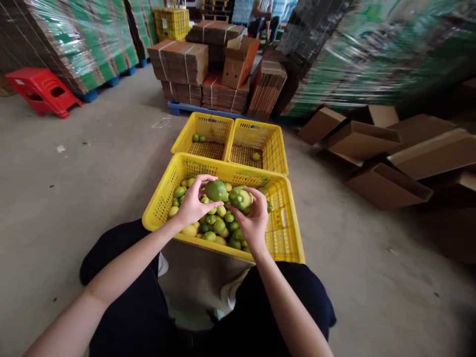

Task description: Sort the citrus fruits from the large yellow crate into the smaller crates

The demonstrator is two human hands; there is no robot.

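My left hand (195, 202) grips a dark green lime (216, 190) between thumb and fingers. Close beside it, my right hand (254, 216) is closed around a yellowish-green lemon (240, 198) with a knobbly end. Both fruits are held up over a large yellow plastic crate (286, 218), which stands between my knees. Inside that crate lies a pile of green and yellow lemons (219, 226), heaped mostly toward its left and middle. My hands and the held fruits cover part of the pile.
Beyond the large crate stand two smaller yellow crates; the left one (178, 141) holds two green fruits, the right one (280, 148) a single yellowish fruit. Bundled flat cardboard (182, 59) sits on a blue pallet behind. Open boxes (386, 183) lie at right, a red stool (40, 89) at left.
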